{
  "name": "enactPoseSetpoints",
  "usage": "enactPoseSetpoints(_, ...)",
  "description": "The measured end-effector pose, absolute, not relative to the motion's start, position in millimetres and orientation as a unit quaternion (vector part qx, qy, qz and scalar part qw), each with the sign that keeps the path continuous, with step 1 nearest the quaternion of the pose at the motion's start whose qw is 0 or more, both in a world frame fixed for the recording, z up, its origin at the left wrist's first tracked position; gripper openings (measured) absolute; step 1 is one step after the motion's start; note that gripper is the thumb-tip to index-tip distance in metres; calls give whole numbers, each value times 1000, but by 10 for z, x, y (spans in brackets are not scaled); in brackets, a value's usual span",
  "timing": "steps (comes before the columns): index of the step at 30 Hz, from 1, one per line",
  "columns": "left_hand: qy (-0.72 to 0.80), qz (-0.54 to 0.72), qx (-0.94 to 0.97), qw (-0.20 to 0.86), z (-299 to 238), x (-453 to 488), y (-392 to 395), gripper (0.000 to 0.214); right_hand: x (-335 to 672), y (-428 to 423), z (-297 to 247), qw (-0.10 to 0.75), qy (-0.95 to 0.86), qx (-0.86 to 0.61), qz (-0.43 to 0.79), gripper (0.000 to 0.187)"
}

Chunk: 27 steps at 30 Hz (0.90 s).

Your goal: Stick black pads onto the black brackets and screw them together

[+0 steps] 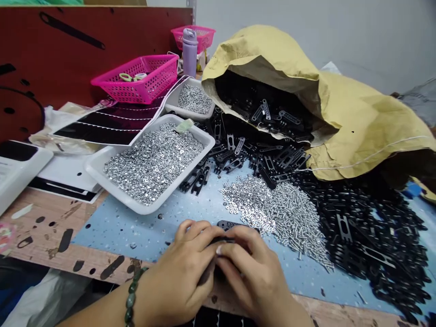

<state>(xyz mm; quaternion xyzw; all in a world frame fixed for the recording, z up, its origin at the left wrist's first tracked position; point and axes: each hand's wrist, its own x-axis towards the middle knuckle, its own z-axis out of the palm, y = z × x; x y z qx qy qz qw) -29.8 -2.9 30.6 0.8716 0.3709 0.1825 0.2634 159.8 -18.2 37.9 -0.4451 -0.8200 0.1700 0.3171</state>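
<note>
My left hand [184,270], with a green bead bracelet on its wrist, and my right hand [255,265] meet at the front edge of the blue mat [136,231]. Both are closed, fingertips together around a black perforated plastic bracket [233,224]. One end of it shows beyond the fingers; the fingers hide the rest. Just past my hands lie a heap of small silver nuts [248,197] and, touching it, a heap of silver screws [294,213]. Whether a nut or screw is between my fingers is hidden.
A white tray of nuts [89,165] stands left, a smaller tray [172,109] behind it. A yellow paper sack [272,43] spills black brackets at the back; a large pile of black parts [374,236] covers the right. A pink basket [150,84] and purple bottle [190,54] stand behind.
</note>
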Motion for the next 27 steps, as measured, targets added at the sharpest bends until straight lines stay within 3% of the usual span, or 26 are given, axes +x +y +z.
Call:
enactPoseSetpoints(5, 409, 229, 853, 232, 253, -262, -27, 57, 1672, -139, 350, 397, -711, -509, 278, 12)
enactPoseSetpoints(8, 422, 227, 860, 173, 157, -265, -6, 53, 1791, -47, 229, 438, -578, -603, 331, 25)
enactPoseSetpoints(14, 378, 152, 908, 96, 18, -262, 23, 49, 1796, 69, 52, 427, -506, -643, 385, 31)
enactPoseSetpoints(27, 386, 183, 899, 95, 41, -225, 19, 47, 1802, 95, -28, 439, -501, -638, 387, 32)
